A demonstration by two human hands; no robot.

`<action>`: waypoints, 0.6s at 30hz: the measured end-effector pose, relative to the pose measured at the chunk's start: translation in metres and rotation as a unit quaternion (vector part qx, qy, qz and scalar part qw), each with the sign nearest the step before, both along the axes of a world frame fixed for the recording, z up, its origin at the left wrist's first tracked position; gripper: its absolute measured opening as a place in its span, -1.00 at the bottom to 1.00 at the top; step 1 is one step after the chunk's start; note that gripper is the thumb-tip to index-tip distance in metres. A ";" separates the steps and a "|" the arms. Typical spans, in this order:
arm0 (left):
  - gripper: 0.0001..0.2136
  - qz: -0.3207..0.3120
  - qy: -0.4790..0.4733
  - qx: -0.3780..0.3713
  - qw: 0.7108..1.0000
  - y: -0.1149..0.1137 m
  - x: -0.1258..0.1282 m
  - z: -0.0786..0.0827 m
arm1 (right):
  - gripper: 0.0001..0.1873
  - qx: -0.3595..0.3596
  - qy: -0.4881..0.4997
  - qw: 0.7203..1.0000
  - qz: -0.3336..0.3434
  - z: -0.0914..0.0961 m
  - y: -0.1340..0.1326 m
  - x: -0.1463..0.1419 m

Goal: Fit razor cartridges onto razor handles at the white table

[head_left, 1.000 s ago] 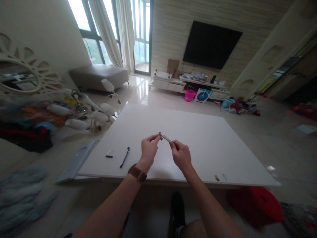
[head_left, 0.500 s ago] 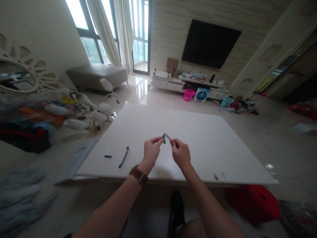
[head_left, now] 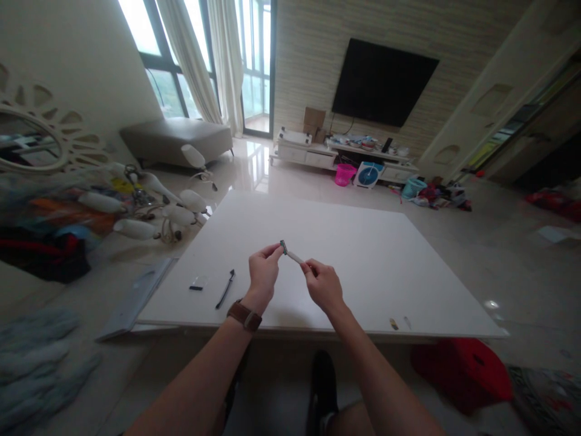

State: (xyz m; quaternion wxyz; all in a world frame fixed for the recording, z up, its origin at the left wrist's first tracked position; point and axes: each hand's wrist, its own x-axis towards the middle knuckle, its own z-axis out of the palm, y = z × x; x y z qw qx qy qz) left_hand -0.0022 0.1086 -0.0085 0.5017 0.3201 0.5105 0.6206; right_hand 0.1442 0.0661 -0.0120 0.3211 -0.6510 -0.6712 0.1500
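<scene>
While L hand (head_left: 263,270) pinches rect. pc (head_left: 284,247), R hand (head_left: 323,284) grips slim stick (head_left: 295,257).

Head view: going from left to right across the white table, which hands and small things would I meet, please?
Flat packet with a dark edge, dark slim stick, left hand, small green-and-black piece, pale stick, right hand, small brownish piece, small whitish piece.

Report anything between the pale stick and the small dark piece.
Nothing visible: the pale stick in the right hand ends close to the small dark piece in the left hand. Whether they touch is unclear.
</scene>
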 end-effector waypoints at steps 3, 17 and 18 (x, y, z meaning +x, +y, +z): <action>-0.69 -0.009 0.003 0.002 1.000 0.000 0.000 0.001 | -0.63 0.012 0.005 1.000 -0.002 0.000 0.000 0.001; -0.78 -0.068 0.011 -0.004 0.998 -0.010 0.013 0.000 | -0.60 0.026 0.037 0.998 -0.052 -0.002 0.003 0.006; -0.77 -0.065 0.010 -0.005 0.998 -0.009 0.012 0.001 | -0.60 0.024 0.038 0.998 -0.042 -0.002 0.003 0.006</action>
